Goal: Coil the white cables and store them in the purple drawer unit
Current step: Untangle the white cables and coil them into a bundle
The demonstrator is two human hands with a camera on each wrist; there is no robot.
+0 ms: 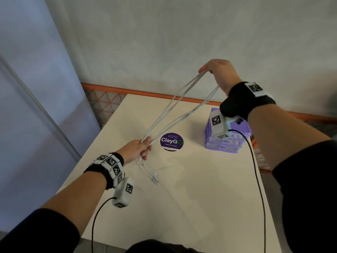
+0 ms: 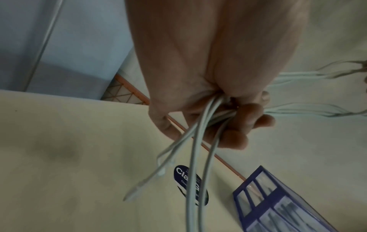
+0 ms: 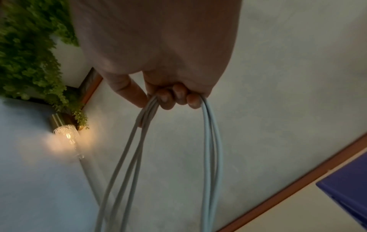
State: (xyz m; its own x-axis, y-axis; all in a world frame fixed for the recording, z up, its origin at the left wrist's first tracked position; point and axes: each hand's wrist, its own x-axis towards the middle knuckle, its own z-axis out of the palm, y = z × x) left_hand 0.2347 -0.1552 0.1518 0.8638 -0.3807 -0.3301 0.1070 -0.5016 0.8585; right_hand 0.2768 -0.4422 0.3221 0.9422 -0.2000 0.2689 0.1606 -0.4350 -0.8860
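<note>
Several white cables (image 1: 175, 110) stretch as long loops between my two hands above the cream table (image 1: 200, 198). My left hand (image 1: 141, 148) grips the gathered strands low over the table's left side, and their plug ends (image 1: 154, 177) dangle below the fist onto the tabletop. My right hand (image 1: 217, 73) is raised high at the back right, fingers hooked through the far end of the loops. The left wrist view shows the cables (image 2: 198, 149) bunched in curled fingers (image 2: 248, 119). Curled fingers (image 3: 178, 95) also hold the looped cables (image 3: 210, 141) in the right wrist view. The purple drawer unit (image 1: 235, 141) stands under my right wrist.
A round purple ClayGo sticker (image 1: 171, 141) lies on the table between my left hand and the drawer unit. An orange rail (image 1: 145, 92) runs along the table's far edge against the wall. Black sensor leads (image 1: 255, 170) hang from both wrists.
</note>
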